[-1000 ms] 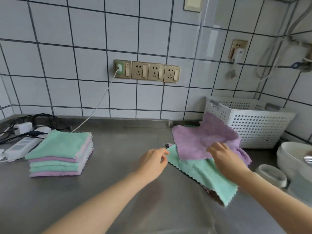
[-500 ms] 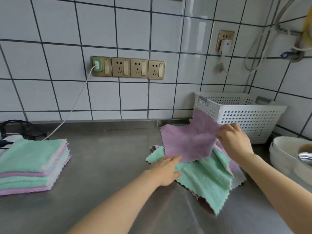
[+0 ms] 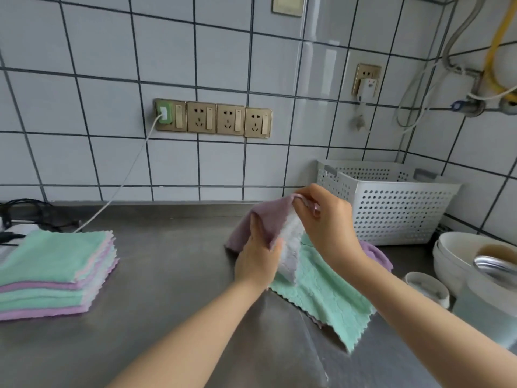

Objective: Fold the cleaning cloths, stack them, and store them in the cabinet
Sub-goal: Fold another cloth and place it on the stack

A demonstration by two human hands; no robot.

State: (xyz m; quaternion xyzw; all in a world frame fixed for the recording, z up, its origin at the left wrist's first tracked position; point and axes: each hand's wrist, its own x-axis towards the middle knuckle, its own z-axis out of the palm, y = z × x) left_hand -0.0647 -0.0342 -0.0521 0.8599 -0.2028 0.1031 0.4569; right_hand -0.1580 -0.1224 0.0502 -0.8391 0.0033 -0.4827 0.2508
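A purple cloth [image 3: 265,217] with a pale underside is lifted off the steel counter [image 3: 173,264]. My right hand [image 3: 327,222] pinches its top edge, raised above the counter. My left hand [image 3: 258,260] grips its lower part from the left. Under both hands a green cloth [image 3: 327,292] lies flat and unfolded, with another purple cloth [image 3: 376,254] showing beneath its far right side. At the left edge sits a stack of folded cloths [image 3: 53,270], green and purple, green on top.
A white perforated basket [image 3: 391,205] stands against the tiled wall behind the cloths. White bowls [image 3: 458,256] and a cup [image 3: 428,287] crowd the right edge. A power strip and cables [image 3: 19,228] lie behind the stack. Wall sockets [image 3: 212,119] with a white cord hang above.
The purple cloth has been lifted off the pile and its edge turned over, showing the pale side. My right hand rose to its top edge; my left hand moved up onto it.
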